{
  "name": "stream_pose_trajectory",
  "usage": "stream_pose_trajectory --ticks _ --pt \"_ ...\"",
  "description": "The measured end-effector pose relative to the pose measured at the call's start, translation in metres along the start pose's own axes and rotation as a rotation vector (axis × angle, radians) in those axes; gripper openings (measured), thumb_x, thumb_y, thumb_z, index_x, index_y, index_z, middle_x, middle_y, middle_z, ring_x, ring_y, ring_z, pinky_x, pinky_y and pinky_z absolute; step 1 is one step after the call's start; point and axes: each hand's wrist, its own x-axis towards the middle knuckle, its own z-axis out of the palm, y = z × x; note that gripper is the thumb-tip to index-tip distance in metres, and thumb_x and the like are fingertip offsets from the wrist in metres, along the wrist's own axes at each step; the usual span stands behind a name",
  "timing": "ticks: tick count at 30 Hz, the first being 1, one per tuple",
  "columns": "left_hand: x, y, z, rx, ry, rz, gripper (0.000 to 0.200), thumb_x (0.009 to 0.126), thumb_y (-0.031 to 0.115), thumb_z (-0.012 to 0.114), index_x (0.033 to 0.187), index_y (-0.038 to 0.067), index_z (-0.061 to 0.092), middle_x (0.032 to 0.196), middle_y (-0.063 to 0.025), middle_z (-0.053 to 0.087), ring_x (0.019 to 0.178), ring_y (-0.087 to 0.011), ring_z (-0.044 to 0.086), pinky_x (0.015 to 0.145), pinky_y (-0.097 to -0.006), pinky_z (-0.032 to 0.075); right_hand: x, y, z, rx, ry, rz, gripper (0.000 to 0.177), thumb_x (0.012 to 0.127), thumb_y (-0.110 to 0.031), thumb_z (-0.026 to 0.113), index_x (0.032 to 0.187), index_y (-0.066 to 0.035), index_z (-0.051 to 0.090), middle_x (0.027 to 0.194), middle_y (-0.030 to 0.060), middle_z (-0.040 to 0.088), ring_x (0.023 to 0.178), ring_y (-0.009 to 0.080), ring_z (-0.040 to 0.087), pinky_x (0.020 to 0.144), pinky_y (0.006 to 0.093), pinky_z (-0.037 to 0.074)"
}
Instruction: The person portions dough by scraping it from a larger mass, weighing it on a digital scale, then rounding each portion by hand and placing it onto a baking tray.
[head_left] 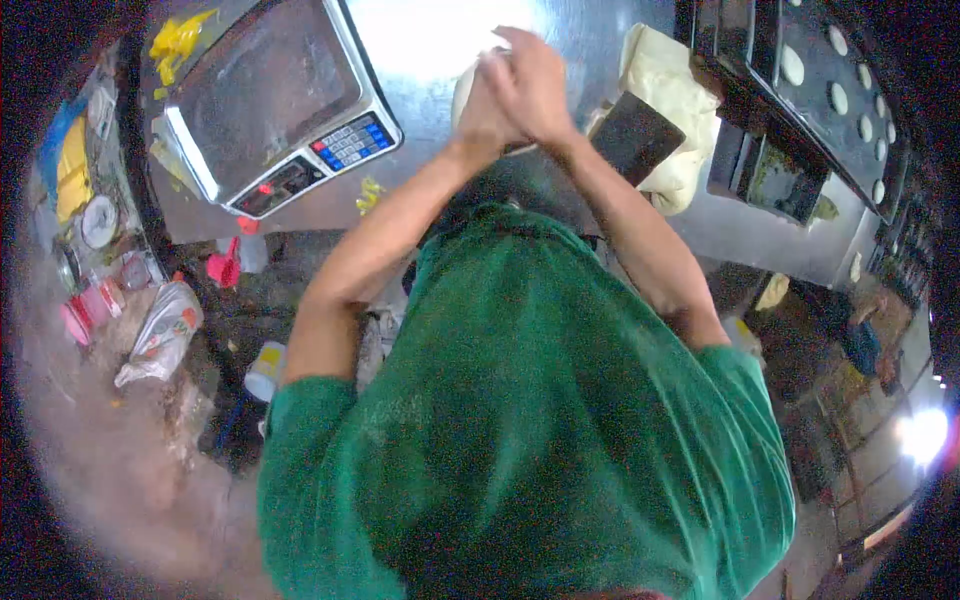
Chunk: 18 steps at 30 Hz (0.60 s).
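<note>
The fingers and palms are mostly hidden, because the person's two hands are pressed together, the right hand (538, 85) folded over the left hand (483, 112). Both are closed around a small lump of dough (461, 95), of which only a pale edge shows on the left side of the clasp. The lump is held just above the steel counter (300, 205), which is washed out by white glare right behind the hands. Both bare forearms run down to a green shirt (530, 430) that fills the lower half of the view and blocks whatever lies below the counter's edge. Just right of the hands sits one large mass of dough (668, 85) with one dark flat tool (632, 135) resting against it; what kind of tool it is I cannot make out. To the left stands one weighing scale (265, 95) with an empty pan, its display too blurred to read. Two small patches of yellow scraps lie near it, one behind (180, 40) and one in front (368, 195). At far right a dark tray (815, 130) carries at least six pale dough rounds (792, 65), with more cut off by the frame. On the dim floor to the left lie one pink scoop (222, 268) and one crumpled bag (160, 330).
</note>
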Motion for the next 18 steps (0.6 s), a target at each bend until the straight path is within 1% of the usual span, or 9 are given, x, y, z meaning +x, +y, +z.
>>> stream_pose_trajectory --ticks 1,3,6,7,10,11,13,16,18 --pt "0.004 0.026 -0.017 -0.559 -0.052 -0.173 0.048 0.09 0.021 0.059 0.132 -0.001 0.051 0.135 -0.0217 0.051 0.128 -0.0313 0.046 0.111 -0.0458 0.034 -0.002 0.005 0.009 -0.029 0.012 -0.053 0.029 0.095 -0.026 0.06 0.116 -0.007 0.067 0.113 0.0136 0.068 0.11 0.0323 0.061 0.102 0.0454 0.043" --pt "0.003 0.014 -0.007 -0.185 -0.068 -0.222 0.052 0.092 0.019 0.056 0.139 -0.001 0.046 0.141 -0.0205 0.046 0.135 -0.0314 0.039 0.116 -0.0436 0.029 -0.004 0.01 0.022 -0.084 0.037 -0.159 0.028 0.094 -0.026 0.058 0.113 -0.008 0.068 0.112 0.0119 0.069 0.111 0.0326 0.061 0.104 0.0477 0.039" --pt "-0.013 -0.024 0.027 0.119 0.069 -0.09 0.064 0.096 0.023 0.052 0.151 0.001 0.028 0.153 -0.0195 0.033 0.145 -0.0359 0.026 0.123 -0.043 0.017 0.013 0.02 0.026 -0.085 -0.044 -0.118 0.024 0.093 -0.024 0.056 0.108 -0.01 0.069 0.11 0.0084 0.07 0.11 0.0285 0.062 0.104 0.0466 0.038" --pt "-0.016 -0.025 0.026 0.091 0.037 -0.128 0.069 0.097 0.029 0.052 0.153 0.002 0.02 0.156 -0.0201 0.027 0.146 -0.0371 0.022 0.124 -0.0436 0.015 0.017 0.029 0.031 -0.082 -0.052 -0.123 0.024 0.092 -0.022 0.055 0.108 -0.009 0.069 0.109 0.008 0.069 0.107 0.0283 0.062 0.102 0.0453 0.039" --pt "0.004 -0.031 0.029 0.636 -0.036 0.0 0.073 0.098 0.036 0.049 0.155 0.004 0.017 0.16 -0.02 0.021 0.15 -0.0361 0.014 0.126 -0.0461 0.006 0.022 0.046 0.04 -0.067 -0.106 -0.066 0.028 0.089 -0.026 0.06 0.112 -0.014 0.068 0.112 0.0079 0.068 0.113 0.0291 0.059 0.108 0.0515 0.034" --pt "0.008 -0.026 0.029 0.873 -0.084 0.044 0.069 0.096 0.035 0.049 0.153 0.003 0.026 0.157 -0.0199 0.029 0.15 -0.0356 0.016 0.126 -0.049 0.006 0.024 0.05 0.041 -0.096 -0.075 -0.098 0.027 0.089 -0.027 0.06 0.11 -0.013 0.068 0.11 0.0077 0.068 0.11 0.03 0.059 0.105 0.051 0.037" --pt "0.016 -0.024 0.027 1.069 -0.185 0.083 0.067 0.094 0.036 0.05 0.151 0.003 0.036 0.154 -0.0193 0.037 0.149 -0.0349 0.02 0.125 -0.0529 0.005 0.027 0.052 0.04 -0.122 -0.062 -0.124 0.026 0.09 -0.023 0.057 0.109 -0.011 0.068 0.107 0.0072 0.069 0.107 0.0284 0.06 0.099 0.0458 0.04" --pt "0.022 -0.022 0.025 0.706 -0.173 0.019 0.07 0.092 0.045 0.052 0.152 0.009 0.038 0.153 -0.0164 0.04 0.148 -0.034 0.023 0.124 -0.0548 0.006 0.033 0.055 0.036 -0.098 -0.099 -0.126 0.025 0.092 -0.022 0.054 0.107 -0.009 0.069 0.107 0.0085 0.069 0.104 0.0298 0.061 0.094 0.0438 0.043" --pt "0.022 -0.01 0.018 0.132 0.017 -0.048 0.071 0.092 0.049 0.052 0.152 0.014 0.038 0.154 -0.0125 0.041 0.147 -0.0333 0.025 0.123 -0.0542 0.007 0.038 0.055 0.036 -0.075 -0.14 -0.081 0.025 0.092 -0.022 0.053 0.106 -0.009 0.07 0.109 0.0102 0.069 0.104 0.0324 0.061 0.092 0.0448 0.045"
